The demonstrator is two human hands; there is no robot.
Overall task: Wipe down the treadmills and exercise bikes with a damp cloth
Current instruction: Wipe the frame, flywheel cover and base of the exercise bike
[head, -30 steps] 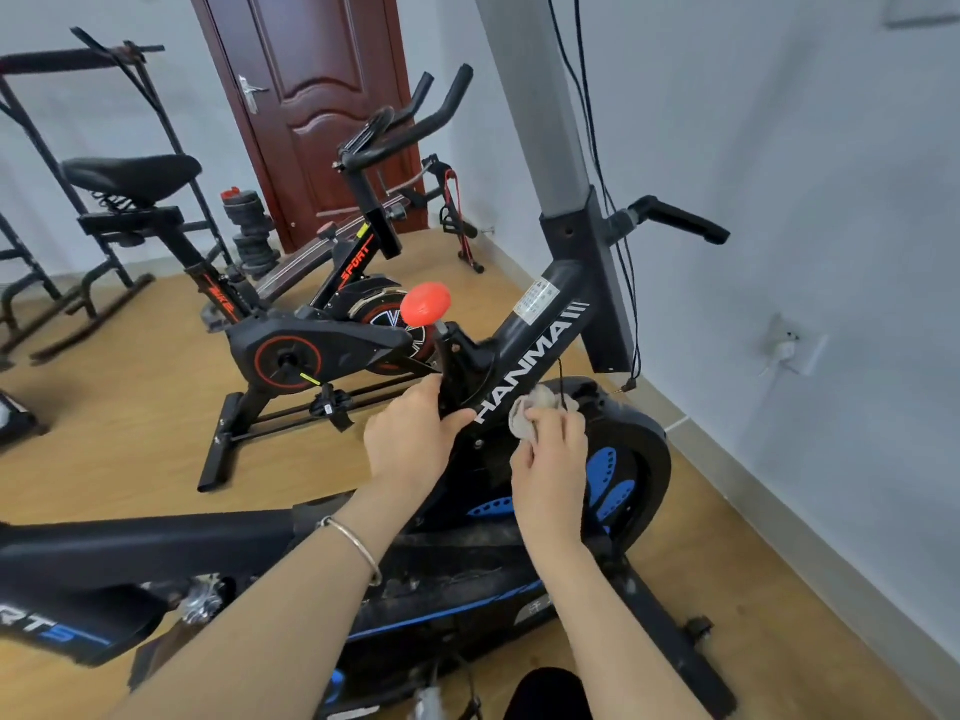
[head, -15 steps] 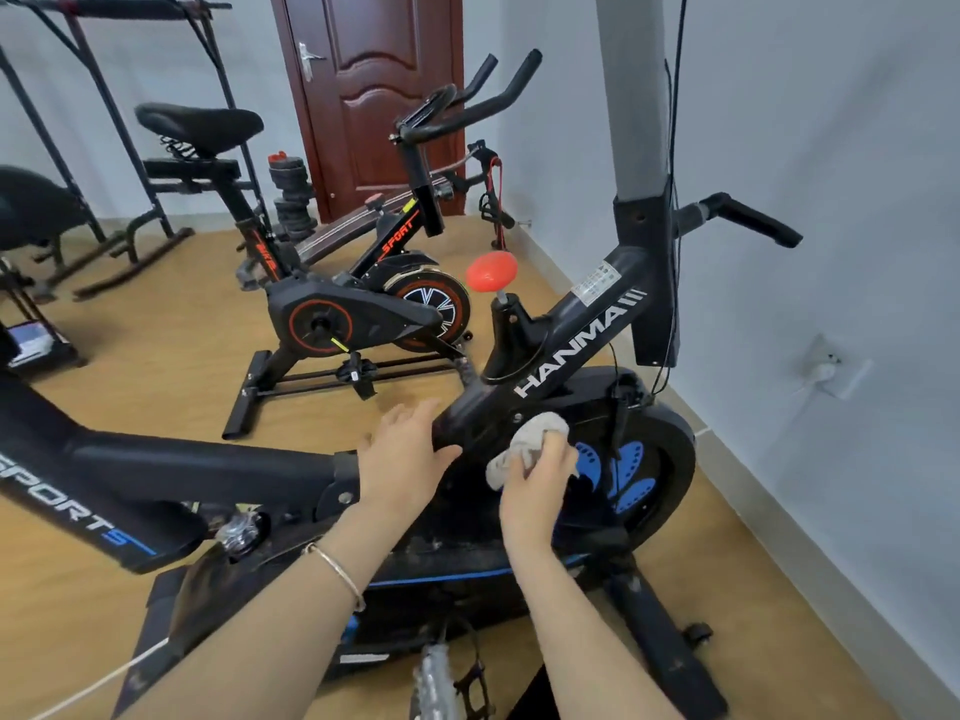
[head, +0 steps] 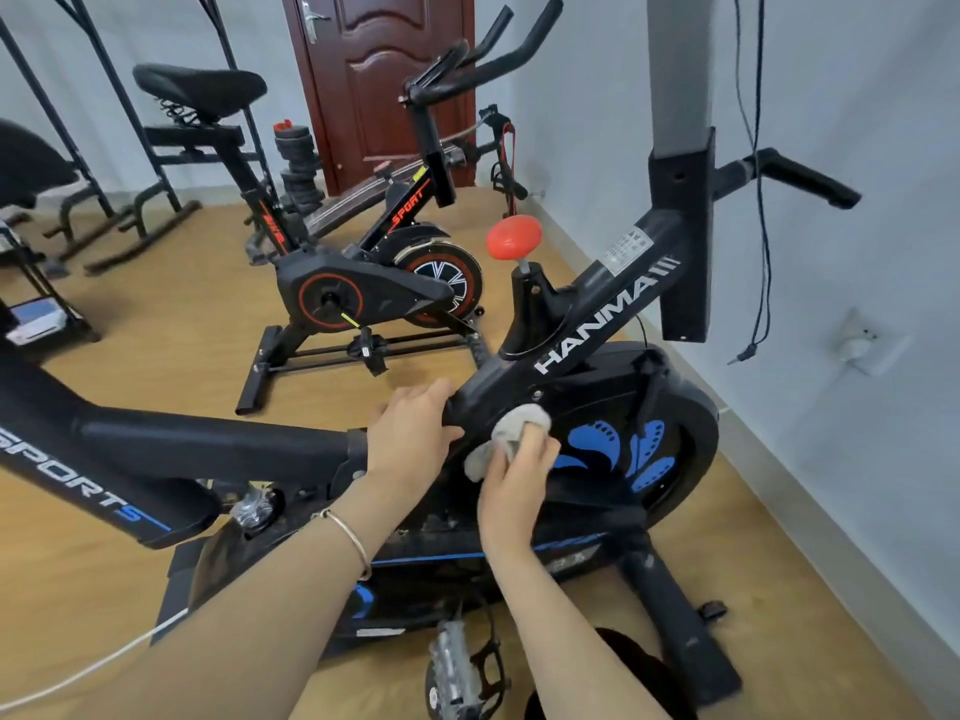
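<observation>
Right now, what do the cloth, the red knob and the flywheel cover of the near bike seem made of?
The cloth: soft fabric, pale grey, matt; it bunches and folds in the right hand. The red knob: probably plastic, smooth, evenly coloured, faint sheen. The flywheel cover: probably moulded plastic, black, glossy; it reflects light, blue shapes printed.

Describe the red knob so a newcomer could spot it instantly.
Find the near black bike lettered HANMA, by the wall. Above its sloping frame tube stands the knob on a short stem. Nothing else nearby is a round, solid orange-red cap.
</observation>
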